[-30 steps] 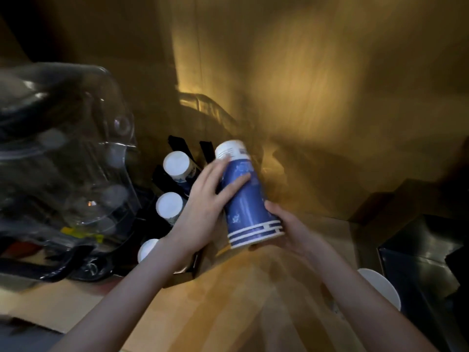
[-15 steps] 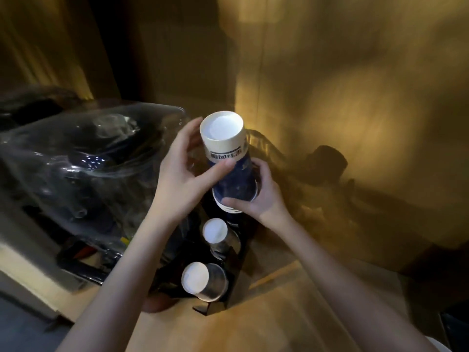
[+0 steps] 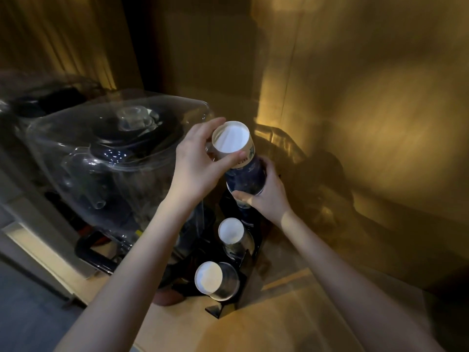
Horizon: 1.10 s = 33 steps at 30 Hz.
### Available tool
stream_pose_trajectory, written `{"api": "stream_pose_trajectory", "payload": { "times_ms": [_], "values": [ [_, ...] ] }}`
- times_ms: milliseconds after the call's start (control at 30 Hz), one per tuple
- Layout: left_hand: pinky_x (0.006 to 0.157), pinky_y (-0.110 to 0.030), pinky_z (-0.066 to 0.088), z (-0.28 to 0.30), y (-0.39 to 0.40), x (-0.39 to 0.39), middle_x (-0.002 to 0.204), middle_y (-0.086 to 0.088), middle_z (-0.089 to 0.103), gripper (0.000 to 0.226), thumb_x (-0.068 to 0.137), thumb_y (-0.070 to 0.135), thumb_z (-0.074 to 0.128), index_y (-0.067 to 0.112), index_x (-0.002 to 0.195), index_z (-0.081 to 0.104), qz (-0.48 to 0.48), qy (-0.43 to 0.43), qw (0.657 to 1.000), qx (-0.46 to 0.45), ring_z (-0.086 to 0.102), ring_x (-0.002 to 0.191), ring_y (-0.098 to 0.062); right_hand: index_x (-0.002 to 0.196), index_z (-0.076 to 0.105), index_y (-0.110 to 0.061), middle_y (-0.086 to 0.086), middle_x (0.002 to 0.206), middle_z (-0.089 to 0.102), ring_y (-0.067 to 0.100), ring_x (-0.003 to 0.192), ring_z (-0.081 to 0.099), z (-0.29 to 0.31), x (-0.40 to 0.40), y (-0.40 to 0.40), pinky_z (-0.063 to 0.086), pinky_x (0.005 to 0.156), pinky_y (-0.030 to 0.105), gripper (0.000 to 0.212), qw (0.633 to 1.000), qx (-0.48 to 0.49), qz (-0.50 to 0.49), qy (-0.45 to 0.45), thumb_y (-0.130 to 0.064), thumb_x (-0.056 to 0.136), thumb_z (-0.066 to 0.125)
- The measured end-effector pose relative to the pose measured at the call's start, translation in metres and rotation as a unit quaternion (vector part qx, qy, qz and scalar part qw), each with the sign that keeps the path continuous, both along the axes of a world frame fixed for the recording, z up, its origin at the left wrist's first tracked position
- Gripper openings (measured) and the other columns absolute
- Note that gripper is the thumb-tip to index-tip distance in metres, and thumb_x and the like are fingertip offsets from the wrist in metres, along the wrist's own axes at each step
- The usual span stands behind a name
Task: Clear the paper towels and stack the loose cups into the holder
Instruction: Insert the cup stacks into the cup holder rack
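**Both hands on the cup stack**

The left hand (image 3: 195, 168) curls around the cup stack (image 3: 237, 158) near its white top; the right hand (image 3: 266, 196) grips its lower rim. Below them, the black holder (image 3: 250, 252) contains two more stacks.

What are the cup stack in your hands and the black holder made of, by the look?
Cup stack: likely paper, matte, with printed blue wall and white base. Holder: glossy black, probably plastic or acrylic, with sharp flat edges; dim light leaves it open.
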<state>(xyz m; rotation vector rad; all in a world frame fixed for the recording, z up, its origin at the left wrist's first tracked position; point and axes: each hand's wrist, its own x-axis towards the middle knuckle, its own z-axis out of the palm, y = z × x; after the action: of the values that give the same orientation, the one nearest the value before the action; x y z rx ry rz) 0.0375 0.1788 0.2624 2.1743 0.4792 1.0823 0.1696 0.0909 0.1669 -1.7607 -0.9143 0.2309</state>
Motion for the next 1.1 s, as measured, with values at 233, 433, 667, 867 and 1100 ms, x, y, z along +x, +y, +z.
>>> {"api": "stream_pose_trajectory", "payload": {
  "times_ms": [233,433,667,867,1100],
  "values": [
    [0.082,-0.020,0.048,-0.003,-0.001,0.007,0.120,-0.003,0.059,0.060,0.068,0.031,0.078,0.018,0.121,0.054,0.001,0.015,1.000,0.017,0.056,0.105,-0.012,0.134,0.029,-0.022,0.004,0.140,0.045,0.018,0.128,0.045,-0.009,0.002,-0.001,0.042,0.104,0.032,0.091,1.000,-0.013,0.010,0.017,-0.028,0.062,0.084],
    [0.094,-0.045,0.050,-0.008,-0.001,0.017,0.121,-0.003,0.060,0.055,0.069,0.030,0.076,0.018,0.119,0.055,-0.002,0.015,1.000,0.021,0.056,0.109,-0.017,0.134,0.033,-0.016,0.007,0.139,0.043,0.020,0.129,0.042,-0.004,0.012,-0.002,0.037,0.104,0.030,0.087,0.998,-0.038,-0.031,-0.027,-0.023,0.062,0.084],
    [0.083,0.000,0.032,-0.039,-0.002,0.030,0.120,-0.002,0.059,0.051,0.071,0.027,0.074,0.018,0.117,0.054,-0.018,0.054,0.998,0.015,0.047,0.103,-0.005,0.130,0.045,-0.020,0.006,0.132,0.052,0.021,0.127,0.042,-0.004,0.023,-0.015,0.040,0.105,0.041,0.075,0.992,-0.083,-0.030,-0.093,-0.043,0.066,0.077],
    [0.076,0.010,0.028,-0.075,-0.002,0.042,0.119,-0.005,0.058,0.048,0.072,0.025,0.074,0.018,0.115,0.055,-0.026,0.067,0.997,-0.030,0.046,0.099,-0.004,0.127,0.047,-0.021,0.006,0.127,0.052,0.016,0.120,0.045,0.003,0.020,-0.023,0.036,0.095,0.025,0.056,0.986,-0.102,-0.015,-0.131,-0.029,0.076,0.070],
    [0.091,-0.024,0.039,-0.098,0.002,0.052,0.126,-0.011,0.056,0.063,0.072,0.027,0.074,0.012,0.126,0.047,-0.023,0.134,0.990,-0.026,0.052,0.116,-0.024,0.125,0.047,-0.021,0.009,0.123,0.056,0.025,0.119,0.047,-0.008,0.020,-0.022,0.044,0.097,0.040,0.055,0.966,-0.165,-0.029,-0.199,-0.027,0.076,0.068]
  ]
}}
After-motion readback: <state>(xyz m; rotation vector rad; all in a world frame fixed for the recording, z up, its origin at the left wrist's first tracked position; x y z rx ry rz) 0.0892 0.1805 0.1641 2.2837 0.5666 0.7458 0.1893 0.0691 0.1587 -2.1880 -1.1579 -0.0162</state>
